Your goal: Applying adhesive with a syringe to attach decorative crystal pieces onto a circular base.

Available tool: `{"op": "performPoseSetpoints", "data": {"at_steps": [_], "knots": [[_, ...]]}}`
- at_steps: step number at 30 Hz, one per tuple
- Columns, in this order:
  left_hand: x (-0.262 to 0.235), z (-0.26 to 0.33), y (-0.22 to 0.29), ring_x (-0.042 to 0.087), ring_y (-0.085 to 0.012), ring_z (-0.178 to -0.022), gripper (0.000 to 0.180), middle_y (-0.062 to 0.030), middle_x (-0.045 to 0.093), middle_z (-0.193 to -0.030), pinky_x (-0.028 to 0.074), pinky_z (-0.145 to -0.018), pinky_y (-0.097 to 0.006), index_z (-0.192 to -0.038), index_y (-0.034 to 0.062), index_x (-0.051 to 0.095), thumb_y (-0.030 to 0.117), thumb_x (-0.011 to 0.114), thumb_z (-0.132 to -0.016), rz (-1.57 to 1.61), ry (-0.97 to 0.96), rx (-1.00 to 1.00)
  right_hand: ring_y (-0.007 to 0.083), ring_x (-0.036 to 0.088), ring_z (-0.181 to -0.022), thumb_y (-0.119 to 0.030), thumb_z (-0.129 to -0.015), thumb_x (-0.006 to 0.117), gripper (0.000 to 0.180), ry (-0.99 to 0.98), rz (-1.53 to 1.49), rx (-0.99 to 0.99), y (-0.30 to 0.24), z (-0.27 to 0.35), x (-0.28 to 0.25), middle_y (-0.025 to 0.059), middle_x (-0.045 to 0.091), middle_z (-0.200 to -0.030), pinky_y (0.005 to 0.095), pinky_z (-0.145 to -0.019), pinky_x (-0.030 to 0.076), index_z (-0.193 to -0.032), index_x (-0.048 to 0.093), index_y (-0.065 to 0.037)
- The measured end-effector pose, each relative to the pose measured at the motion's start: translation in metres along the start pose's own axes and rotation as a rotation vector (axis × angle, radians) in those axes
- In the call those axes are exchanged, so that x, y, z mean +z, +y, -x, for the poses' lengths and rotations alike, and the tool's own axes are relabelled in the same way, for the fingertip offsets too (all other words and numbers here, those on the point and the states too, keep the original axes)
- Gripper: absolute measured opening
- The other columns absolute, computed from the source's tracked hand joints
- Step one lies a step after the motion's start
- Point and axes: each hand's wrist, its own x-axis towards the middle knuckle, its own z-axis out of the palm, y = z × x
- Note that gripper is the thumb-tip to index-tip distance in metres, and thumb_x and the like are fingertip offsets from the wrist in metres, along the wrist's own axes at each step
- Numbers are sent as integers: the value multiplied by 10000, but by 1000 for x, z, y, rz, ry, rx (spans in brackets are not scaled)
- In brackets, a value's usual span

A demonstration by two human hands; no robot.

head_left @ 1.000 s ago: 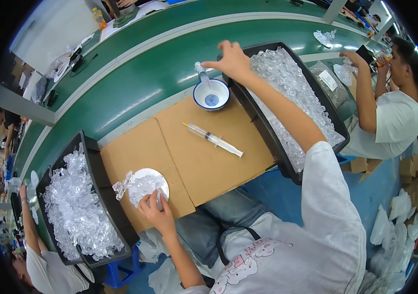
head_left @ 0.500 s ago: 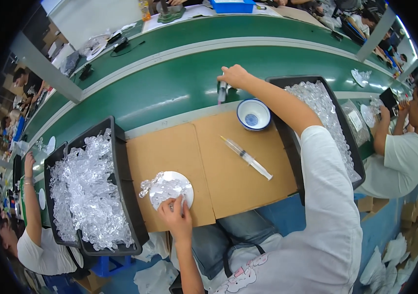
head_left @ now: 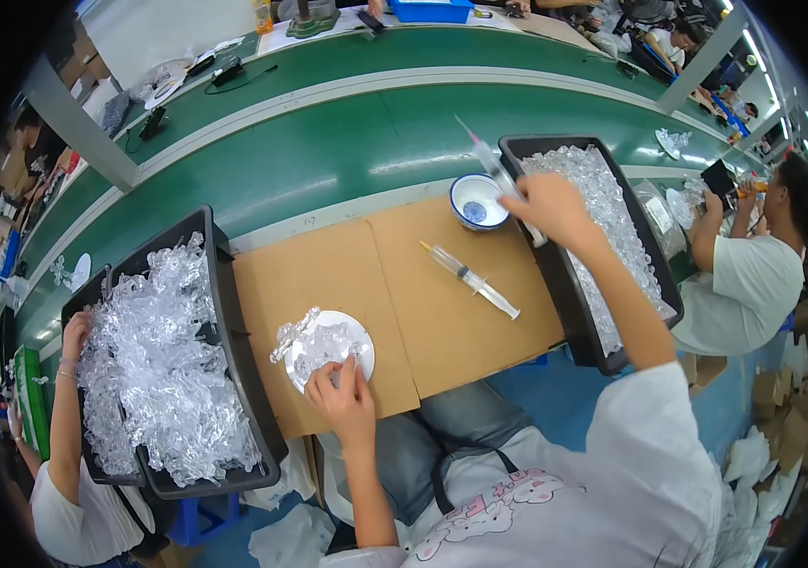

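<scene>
Right hand (head_left: 548,206) raised over inner rim of right black tray (head_left: 555,275), fingers clenched on syringe (head_left: 491,161), tip pointing up-left above blue-white bowl (head_left: 476,201). Left hand (head_left: 342,396) flat, fingers pressing white disc (head_left: 330,346) with clear plastic piece near cardboard's (head_left: 395,284) front edge. Second syringe (head_left: 470,278) lies on cardboard mid-right, bare board around. Left tray (head_left: 234,360) borders cardboard's left edge.

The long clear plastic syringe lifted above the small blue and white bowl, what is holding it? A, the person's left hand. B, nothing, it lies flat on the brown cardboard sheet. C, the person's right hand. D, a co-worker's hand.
C: the right hand grips the raised clear plastic syringe beside the small blue and white bowl, while the left hand rests on the round white disc.
</scene>
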Motion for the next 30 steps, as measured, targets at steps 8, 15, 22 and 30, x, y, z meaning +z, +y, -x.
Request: {"op": "performPoseSetpoints", "data": {"at_steps": [8,15,22,30], "knots": [[7,2,-4,486,-306,-977,223,-117,525,-963,370,-862,-437,-1013,67,660,82,664,-790,3,41,46,339,666,-792,-381,-757,647,368,-175,128,186,-4,49,42,179,677,-822,425,-704,534,-801,697,-18],[5,8,0,452,-330,-1037,422,-138,505,-1052,344,-936,-458,-1211,48,572,133,660,-807,-4,28,-32,336,652,-829,-354,-761,649,341,-155,53,143,1,48,14,166,665,-842,438,-727,521,-904,639,-44],[6,11,0,446,-347,-1081,432,-147,490,-1092,345,-961,-473,-1224,46,559,125,658,-812,-26,17,-17,245,619,-800,-214,-710,722,419,-353,-225,-255,43,4,-25,84,638,-817,358,-735,477,-1104,596,-145],[7,10,2,462,-339,-1053,404,-137,511,-1059,356,-936,-460,-1192,44,580,116,653,-802,-31,36,-13,137,642,-709,-219,-788,577,224,-620,-389,-23,33,-21,-50,39,653,-830,266,-522,492,-996,652,-180]]}}
